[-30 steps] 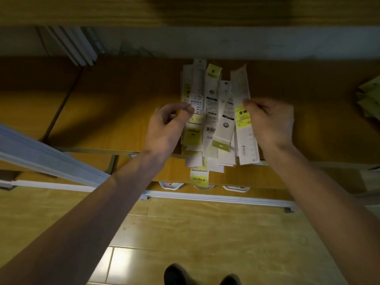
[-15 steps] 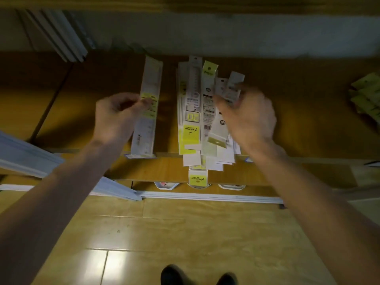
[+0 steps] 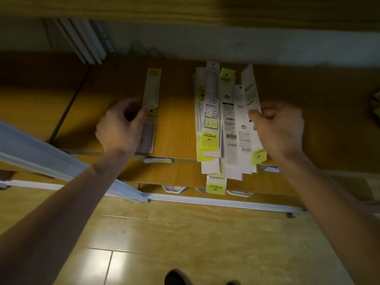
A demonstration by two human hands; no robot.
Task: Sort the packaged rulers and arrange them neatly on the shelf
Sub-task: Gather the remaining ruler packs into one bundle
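A loose pile of packaged rulers (image 3: 224, 124), white sleeves with yellow labels, lies on the wooden shelf (image 3: 176, 124); several stick out over its front edge. One packaged ruler (image 3: 152, 89) lies apart to the left, pointing toward the back wall. My left hand (image 3: 121, 128) holds this single ruler at its left edge near the middle, thumb on top. My right hand (image 3: 279, 126) pinches the rightmost white package (image 3: 249, 93) of the pile, which is tilted up off the others.
White slats (image 3: 82, 42) lean at the shelf's back left. A long white rail (image 3: 51, 159) crosses below my left forearm. Yellow packets (image 3: 375, 103) show at the far right. Price tags (image 3: 157, 160) hang on the shelf's front edge, over a lower shelf and tiled floor.
My left hand carried one ruler out of the pile and set it down flat to the left. My right hand shifted to the pile's right side and took hold of the rightmost package.
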